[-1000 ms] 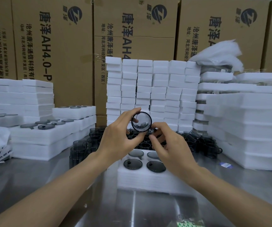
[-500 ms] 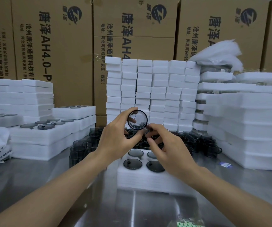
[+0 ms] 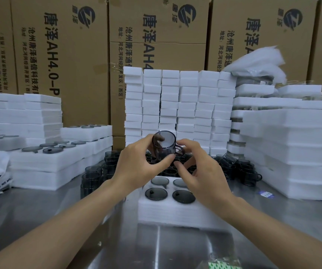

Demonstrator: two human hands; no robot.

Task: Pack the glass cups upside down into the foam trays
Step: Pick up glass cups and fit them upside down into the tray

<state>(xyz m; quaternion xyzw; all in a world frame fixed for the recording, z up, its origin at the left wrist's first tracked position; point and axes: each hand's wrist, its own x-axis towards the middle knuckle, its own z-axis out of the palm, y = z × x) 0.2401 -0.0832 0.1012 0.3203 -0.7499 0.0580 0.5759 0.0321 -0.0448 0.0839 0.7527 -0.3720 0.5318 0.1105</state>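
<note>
Left hand [image 3: 137,164]: raised at frame centre, forearm entering from the lower left. My fingers curl round the far side of a smoky glass cup [image 3: 164,144] and my thumb presses under its lower edge, so this hand holds the cup. The cup is in the air, above and behind the foam tray [image 3: 175,212], its flat base turned up towards me and its handle pointing right.

Right hand [image 3: 204,171]: forearm entering from the lower right, fingers arched, fingertips [image 3: 188,143] at the cup's handle, thumb below. I cannot tell whether they grip the handle or only touch it.

Tray: lower centre, on the steel table [image 3: 40,220]. 4 packed cups [image 3: 156,194] sit base up in its holes. Loose cups [image 3: 233,166] stand crowded behind it. Filled trays [image 3: 55,152] are stacked at mid left, foam blocks [image 3: 175,103] at centre.

Writing: the cartons [image 3: 78,55] across the top carry a round logo with "唐泽" beside it. The upper-left carton reads "唐泽AH4.0-P" and "沧州唐泽通信科技有", cut off below. The centre carton reads "地址:河北河间经济开发区(西区)". A small blue label [image 3: 265,194] lies on the table at right, and a green-and-white printed scrap [image 3: 224,265] at the bottom edge; the text on both is too small to read.
</note>
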